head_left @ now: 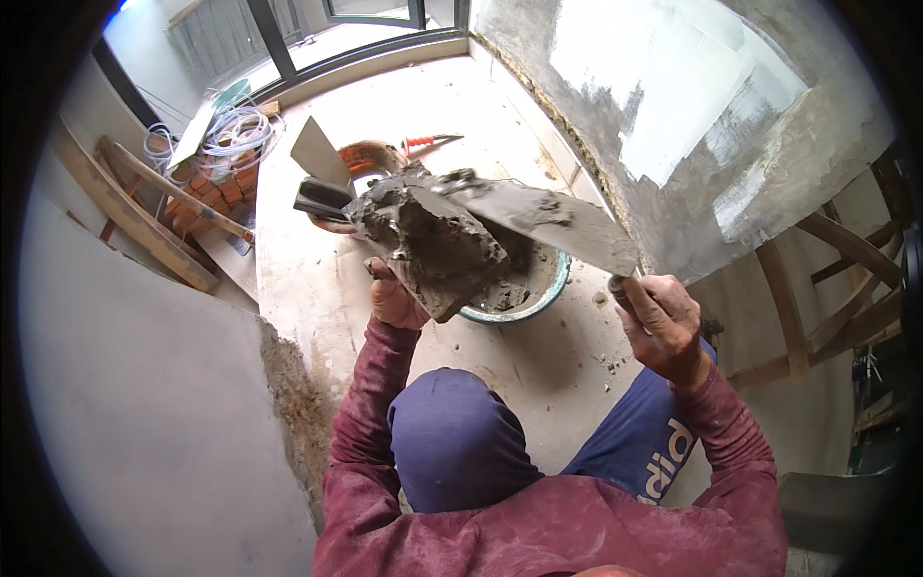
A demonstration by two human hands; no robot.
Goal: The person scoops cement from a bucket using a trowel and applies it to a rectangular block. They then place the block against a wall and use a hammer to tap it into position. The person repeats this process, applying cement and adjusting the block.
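Observation:
My left hand (pixel 392 296) is closed beneath a hawk loaded with wet grey mortar (pixel 428 231); its grip is mostly hidden under the load. My right hand (pixel 663 322) is wrapped round the handle of a long plastering trowel (pixel 567 226). The trowel's blade is smeared with mortar and reaches left, its far end at the heap on the hawk. Below both tools stands a round basin with a turquoise rim (pixel 553 293), with more mortar inside, partly covered by the hawk. My knee (pixel 461 438) in blue trousers is close in front of the basin.
Beyond the hawk are an orange bucket (pixel 370 154), a flat grey board (pixel 322 154) and a red-handled tool (pixel 428 142). Coiled pale hose (pixel 236 135), bricks (pixel 207 197) and timber lie left. At right are a partly plastered wall (pixel 711 202) and a wooden frame (pixel 784 298).

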